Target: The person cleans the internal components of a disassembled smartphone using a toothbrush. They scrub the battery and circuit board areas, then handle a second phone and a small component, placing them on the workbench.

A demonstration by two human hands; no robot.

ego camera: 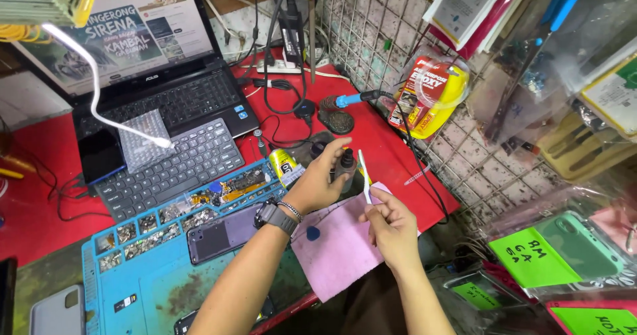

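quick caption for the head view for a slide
Left hand grips a small dark bottle while right hand holds a thin white tool above a pink cloth.

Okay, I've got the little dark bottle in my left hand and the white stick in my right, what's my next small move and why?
Probably bring the white stick tip to the dark bottle; the left hand holds it upright and the right hand has the stick just beside it.

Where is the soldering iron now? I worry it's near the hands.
In the head view, the blue-handled soldering iron rests on its stand, upper centre, beyond the left hand.
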